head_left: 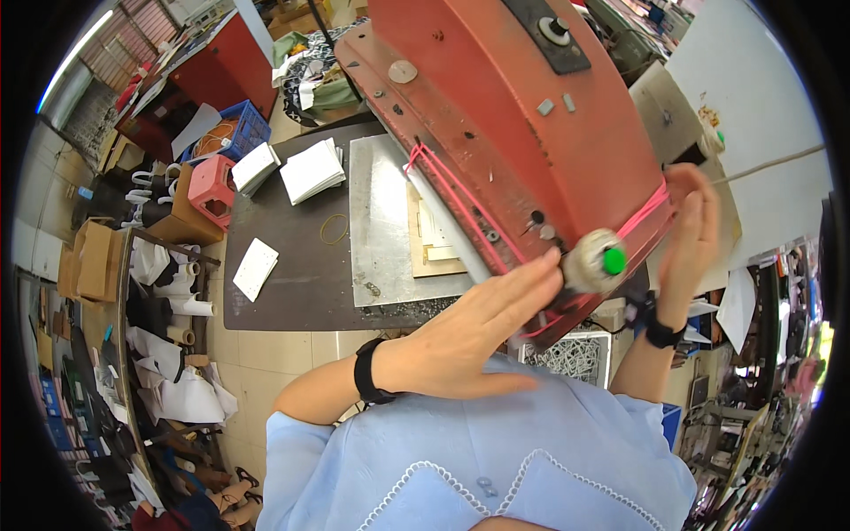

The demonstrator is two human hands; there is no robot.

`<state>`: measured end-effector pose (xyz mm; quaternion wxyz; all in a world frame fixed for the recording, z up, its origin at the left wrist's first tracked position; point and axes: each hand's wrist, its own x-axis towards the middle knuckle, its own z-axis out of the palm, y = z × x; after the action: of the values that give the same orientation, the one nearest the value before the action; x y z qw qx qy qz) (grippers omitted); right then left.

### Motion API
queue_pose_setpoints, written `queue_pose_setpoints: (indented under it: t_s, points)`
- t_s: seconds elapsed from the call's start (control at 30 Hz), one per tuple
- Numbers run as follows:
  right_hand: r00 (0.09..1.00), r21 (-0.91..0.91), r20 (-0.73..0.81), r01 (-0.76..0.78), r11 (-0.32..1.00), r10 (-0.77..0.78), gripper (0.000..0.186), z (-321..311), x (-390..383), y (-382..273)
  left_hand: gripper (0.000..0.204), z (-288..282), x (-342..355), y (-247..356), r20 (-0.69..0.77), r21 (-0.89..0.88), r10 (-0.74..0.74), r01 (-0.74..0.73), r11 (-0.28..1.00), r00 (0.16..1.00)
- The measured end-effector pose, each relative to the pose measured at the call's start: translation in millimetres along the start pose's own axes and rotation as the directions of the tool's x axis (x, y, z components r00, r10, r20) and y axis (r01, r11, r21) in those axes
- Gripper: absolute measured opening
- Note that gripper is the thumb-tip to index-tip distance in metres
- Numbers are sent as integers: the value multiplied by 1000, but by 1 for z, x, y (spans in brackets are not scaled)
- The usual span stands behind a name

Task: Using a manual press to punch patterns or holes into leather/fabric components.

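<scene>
1. Clock positions were read from the left hand (465,341), with twelve toward the top.
2. That hand was spread flat, fingers straight and together, thumb apart, with nothing visible in its grip.
3. Its fingertips were just beside a cream, green-capped knob (587,263) at two o'clock; whether they touched could not be told.
4. The right hand (693,221), farther out at two o'clock, was blurred, its fingers loosely bent and apart from the thumb, near the red machine's edge; contact could not be told.
5. The red machine head (522,133) stood at twelve to one o'clock, with pink cord (645,211) stretched along it.
6. At eleven o'clock, a metal plate (376,212) bore a pale board (423,265).
7. Toward ten o'clock, white stacks (314,171) and a yellow band (334,229) lay on the dark table (301,296).
</scene>
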<state>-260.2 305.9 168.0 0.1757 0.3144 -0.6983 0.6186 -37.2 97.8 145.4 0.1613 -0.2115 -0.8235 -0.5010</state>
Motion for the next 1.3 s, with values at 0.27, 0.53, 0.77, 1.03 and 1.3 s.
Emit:
queue_pose_setpoints:
  t_s: [0.27,0.53,0.77,1.03,1.3]
  points:
    - [959,611,101,-268,745,263,69,16,-25,7,32,-24,-14,-62,67,158,-357,343,926,932]
    - [924,317,-274,-174,932,266,48,-8,15,49,35,-19,7,-139,-130,703,-147,196,684,981]
    - [958,-84,217,-174,981,188,29,38,-55,47,36,-10,4,-144,79,924,-112,-31,381,991]
    - [827,-169,554,229,959,-100,18,116,-99,59,35,-25,1,-143,-223,572,-273,353,741,936]
    - [767,-144,641,152,978,-25,9,127,-97,67,33,-110,-68,-89,-863,305,-35,577,758,503]
